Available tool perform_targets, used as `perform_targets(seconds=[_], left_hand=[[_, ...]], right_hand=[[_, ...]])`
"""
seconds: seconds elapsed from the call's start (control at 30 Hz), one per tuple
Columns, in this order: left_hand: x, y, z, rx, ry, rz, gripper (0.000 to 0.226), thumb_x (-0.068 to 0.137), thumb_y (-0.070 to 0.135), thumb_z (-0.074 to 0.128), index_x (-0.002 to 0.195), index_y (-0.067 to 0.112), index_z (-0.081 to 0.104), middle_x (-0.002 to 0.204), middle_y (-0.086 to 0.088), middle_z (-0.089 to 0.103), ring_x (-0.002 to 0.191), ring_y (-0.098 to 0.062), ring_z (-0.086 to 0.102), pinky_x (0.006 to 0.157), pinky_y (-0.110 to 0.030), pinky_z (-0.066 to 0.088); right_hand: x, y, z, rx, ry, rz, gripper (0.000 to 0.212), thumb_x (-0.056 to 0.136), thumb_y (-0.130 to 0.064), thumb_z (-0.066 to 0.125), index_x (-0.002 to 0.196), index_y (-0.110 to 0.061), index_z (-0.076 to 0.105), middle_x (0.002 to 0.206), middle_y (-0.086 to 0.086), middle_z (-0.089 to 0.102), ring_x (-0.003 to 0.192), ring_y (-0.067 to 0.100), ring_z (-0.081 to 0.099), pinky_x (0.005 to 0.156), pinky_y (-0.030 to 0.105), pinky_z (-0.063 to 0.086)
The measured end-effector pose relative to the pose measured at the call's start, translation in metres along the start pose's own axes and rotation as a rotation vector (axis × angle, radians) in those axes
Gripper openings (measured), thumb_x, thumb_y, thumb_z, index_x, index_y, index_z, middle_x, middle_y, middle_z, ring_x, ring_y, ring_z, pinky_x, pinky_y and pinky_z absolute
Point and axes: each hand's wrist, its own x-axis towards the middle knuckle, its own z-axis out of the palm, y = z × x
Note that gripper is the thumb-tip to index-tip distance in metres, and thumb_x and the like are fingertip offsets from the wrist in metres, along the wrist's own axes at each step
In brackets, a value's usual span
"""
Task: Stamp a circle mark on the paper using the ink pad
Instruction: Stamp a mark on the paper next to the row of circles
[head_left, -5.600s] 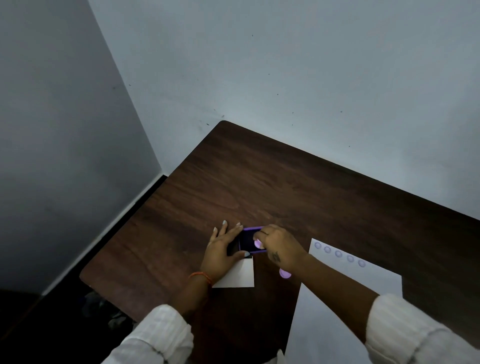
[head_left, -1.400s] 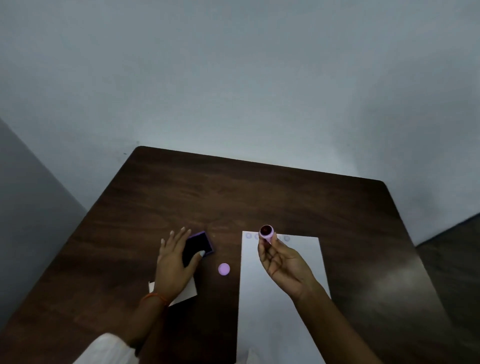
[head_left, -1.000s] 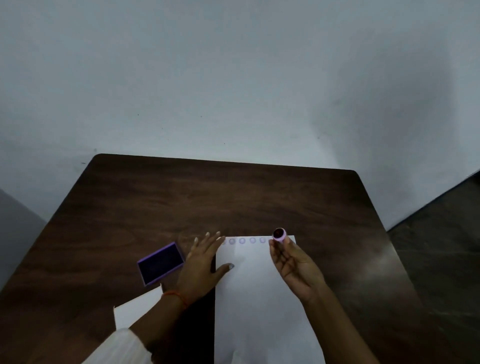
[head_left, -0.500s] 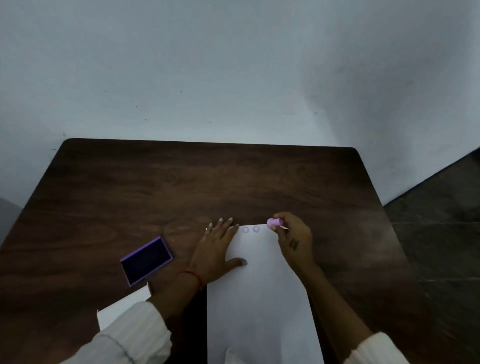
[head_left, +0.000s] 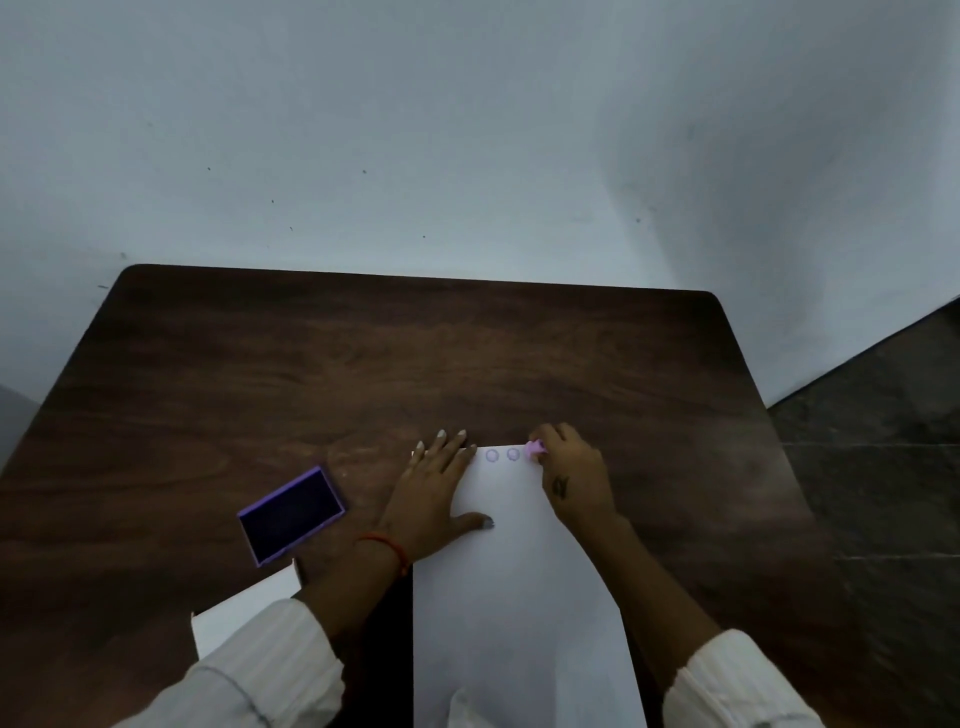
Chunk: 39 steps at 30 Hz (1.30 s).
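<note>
My right hand (head_left: 574, 480) has turned over since a second ago; its fingers now press the pink stamp (head_left: 534, 449) onto the paper (head_left: 519, 597) at its twelve-o'clock edge. My left hand (head_left: 434, 499) lies flat, steadying. The ink pad (head_left: 291, 514) sits at nine o'clock on the tabletop (head_left: 415, 353).

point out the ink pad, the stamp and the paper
ink pad (head_left: 291, 515): head view, on its dark inked face
stamp (head_left: 533, 449): head view, on its pink body
paper (head_left: 519, 597): head view, on its bare middle
</note>
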Motion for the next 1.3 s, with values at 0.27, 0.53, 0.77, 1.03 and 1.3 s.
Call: perform_targets(seconds=[0.27,0.53,0.77,1.03,1.3], left_hand=[[0.0,-0.002,0.002,-0.019,0.013,0.003,0.107,0.055,0.077,0.028,0.144,0.018,0.015,0.157,-0.003,0.01,0.145,-0.021,0.002,0.113,-0.033,-0.008],[0.001,-0.005,0.008,-0.049,0.023,0.005,0.115,0.053,0.086,0.033,0.144,0.018,0.015,0.157,-0.002,0.009,0.145,-0.019,0.0,0.114,-0.033,-0.009],[0.0,-0.006,0.009,-0.059,0.041,0.007,0.106,0.057,0.079,0.03,0.144,0.019,0.015,0.157,-0.001,0.009,0.145,-0.019,0.0,0.114,-0.034,-0.009],[0.001,-0.007,0.013,-0.082,0.058,0.008,0.104,0.059,0.077,0.035,0.143,0.019,0.018,0.157,-0.001,0.012,0.145,-0.018,0.002,0.114,-0.035,-0.008],[0.0,-0.007,0.011,-0.085,0.043,0.006,0.106,0.057,0.078,0.033,0.144,0.02,0.016,0.157,0.0,0.01,0.143,-0.015,-0.001,0.115,-0.034,-0.008]], right_hand=[[0.003,-0.007,0.0,-0.096,-0.018,0.018,0.026,0.092,-0.02,0.051,0.115,-0.008,0.055,0.121,0.013,0.06,0.107,0.024,0.057,0.091,0.031,0.047],[0.008,-0.007,-0.003,-0.178,-0.056,-0.04,0.03,0.088,-0.016,0.057,0.116,-0.005,0.054,0.123,0.015,0.059,0.112,0.026,0.055,0.094,0.033,0.047],[0.011,-0.001,-0.004,-0.172,-0.055,-0.134,0.026,0.087,-0.012,0.057,0.112,-0.002,0.057,0.118,0.017,0.062,0.109,0.027,0.056,0.094,0.032,0.046],[0.01,0.005,-0.001,-0.178,-0.06,-0.185,0.029,0.087,-0.012,0.058,0.113,-0.001,0.056,0.119,0.018,0.061,0.11,0.028,0.056,0.095,0.033,0.046],[0.008,0.002,0.002,-0.199,-0.05,-0.166,0.034,0.085,-0.012,0.062,0.116,-0.001,0.055,0.122,0.018,0.06,0.112,0.029,0.055,0.096,0.035,0.047]])
